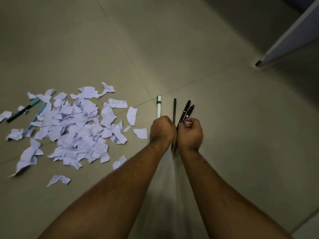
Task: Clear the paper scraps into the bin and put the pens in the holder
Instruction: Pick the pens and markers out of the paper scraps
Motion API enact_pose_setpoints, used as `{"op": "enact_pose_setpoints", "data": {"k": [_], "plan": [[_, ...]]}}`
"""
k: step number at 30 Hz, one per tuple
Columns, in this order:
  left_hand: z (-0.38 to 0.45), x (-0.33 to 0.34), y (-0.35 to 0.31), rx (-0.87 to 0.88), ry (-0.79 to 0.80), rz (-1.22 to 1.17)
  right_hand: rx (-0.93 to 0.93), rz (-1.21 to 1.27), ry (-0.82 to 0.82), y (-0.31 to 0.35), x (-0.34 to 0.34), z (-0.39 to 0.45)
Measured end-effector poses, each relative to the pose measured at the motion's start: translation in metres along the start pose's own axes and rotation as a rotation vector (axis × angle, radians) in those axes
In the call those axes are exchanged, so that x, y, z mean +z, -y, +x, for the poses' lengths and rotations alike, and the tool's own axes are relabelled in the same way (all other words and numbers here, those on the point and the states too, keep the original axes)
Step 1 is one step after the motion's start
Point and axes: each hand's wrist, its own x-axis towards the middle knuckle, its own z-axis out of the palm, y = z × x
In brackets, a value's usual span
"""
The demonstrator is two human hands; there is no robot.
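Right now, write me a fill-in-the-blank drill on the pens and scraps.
1. The left hand grips a white marker with a ____ band.
2. The scraps lie in a heap on the ____.
3. The teal-capped pen lies at the heap's ____ edge.
4. The right hand holds pens coloured ____.

Missing words: green; floor; left; black
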Motion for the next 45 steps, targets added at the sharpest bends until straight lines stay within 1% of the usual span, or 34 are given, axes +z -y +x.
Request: {"op": "enact_pose_setpoints", "data": {"k": [2,5,8,14,20,24,28,32,34,37,38,43,45], "plan": [[-0.004,-0.011,0.01,0.006,-0.037,-0.023,-0.032,0.036,0.017,0.006,0.009,-0.014],[0.0,-0.039,0.037,-0.057,-0.124,-0.071,-0.072,0.092,0.079,0.023,0.033,-0.037],[0.005,-0.075,0.074,-0.113,-0.222,-0.123,-0.099,0.097,0.222,0.039,0.065,-0.064],[0.007,-0.166,0.168,-0.241,-0.401,-0.182,-0.32,0.024,0.58,0.061,0.141,-0.143],[0.006,-0.226,0.233,-0.335,-0.531,-0.183,-0.535,-0.09,0.739,0.071,0.198,-0.205],[0.003,-0.236,0.253,-0.317,-0.545,-0.136,-0.716,-0.155,0.775,0.061,0.224,-0.217],[0.015,-0.245,0.267,-0.322,-0.621,-0.087,-0.849,-0.276,0.738,0.055,0.244,-0.221],[0.039,-0.26,0.275,-0.332,-0.706,-0.026,-1.019,-0.436,0.634,0.048,0.259,-0.221],[0.052,-0.268,0.28,-0.325,-0.721,0.057,-1.098,-0.472,0.577,0.038,0.263,-0.22],[0.073,-0.278,0.286,-0.292,-0.652,0.339,-1.203,-0.5,0.505,0.029,0.271,-0.22],[0.079,-0.28,0.287,-0.282,-0.627,0.386,-1.228,-0.509,0.497,0.027,0.272,-0.221],[0.1,-0.288,0.288,-0.342,-0.552,0.463,-1.244,-0.555,0.501,0.027,0.272,-0.222],[0.104,-0.29,0.288,-0.371,-0.542,0.451,-1.231,-0.55,0.525,0.027,0.273,-0.223]]}}
